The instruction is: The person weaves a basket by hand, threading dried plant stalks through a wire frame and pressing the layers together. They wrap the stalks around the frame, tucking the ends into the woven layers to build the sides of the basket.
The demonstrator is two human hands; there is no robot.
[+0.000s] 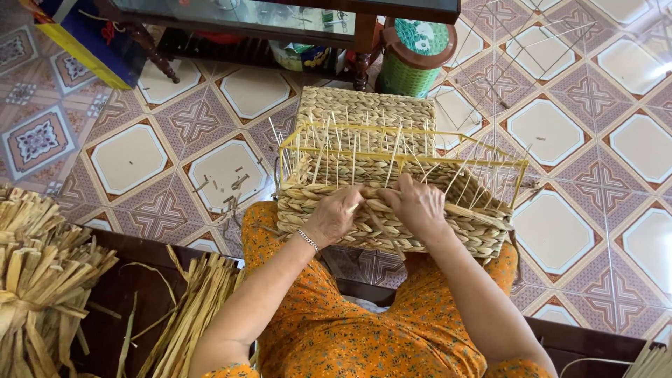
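Observation:
A half-woven straw basket (364, 119) on a yellow wire frame (483, 157) rests on my lap, its open side facing me. Thin pale upright strands stick up along the frame. My left hand (336, 213) presses on the near woven wall and pinches a braided straw strand (374, 224). My right hand (418, 203) sits right beside it, fingers closed on the same strand at the basket's upper woven edge. A bracelet circles my left wrist. I wear orange patterned clothing.
Bundles of dried straw (42, 273) lie at the left, with a looser sheaf (196, 308) by my left arm. A green round woven stool (414, 59) and a dark table leg (360, 59) stand beyond the basket. Straw scraps (234, 189) litter the patterned tile floor.

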